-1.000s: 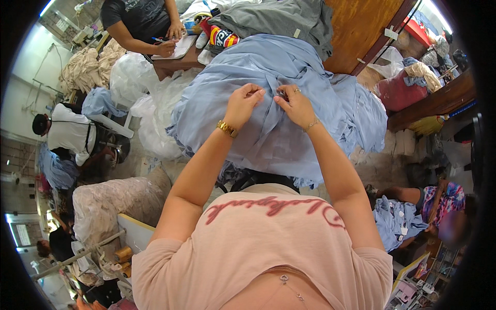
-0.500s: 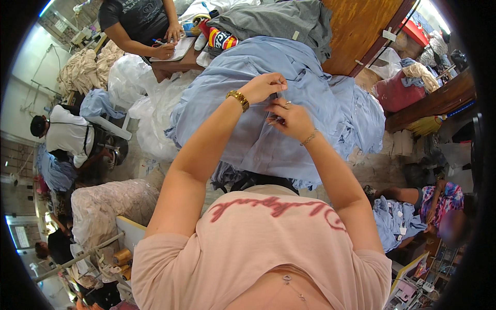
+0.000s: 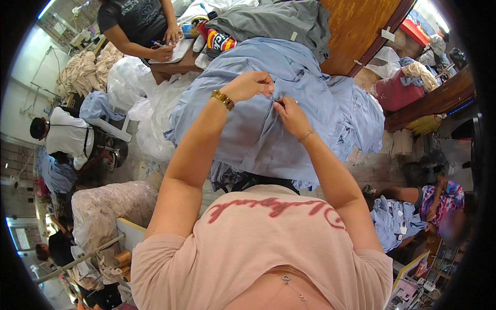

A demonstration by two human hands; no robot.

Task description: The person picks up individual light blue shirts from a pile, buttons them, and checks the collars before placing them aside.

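A big heap of light blue cloth (image 3: pixel 227 124), loosely folded and wrinkled, lies in front of me. My left hand (image 3: pixel 251 86), with a gold watch at its wrist, pinches a raised fold of this cloth between thumb and fingertips. Just to the right and slightly nearer, my right hand (image 3: pixel 294 114) is closed on the same fold, thumb pressed against the fingers; it wears a ring and a bracelet. The lifted fold runs down toward me from between the two hands. Whether anything small sits inside the right palm is hidden.
Grey cloth (image 3: pixel 274 26) and a red-yellow packet (image 3: pixel 220 40) lie beyond the heap. At far left a person (image 3: pixel 142 31) writes on a pad (image 3: pixel 179 50). Clear plastic bags (image 3: pixel 155 103) flank the heap's left; a wooden panel (image 3: pixel 356 31) stands at far right. Others sit at both sides.
My left hand has shifted slightly left. My right hand has moved a little right and turned, now pinching the cloth; the dark thing seen in it before no longer shows. The fold is raised higher.
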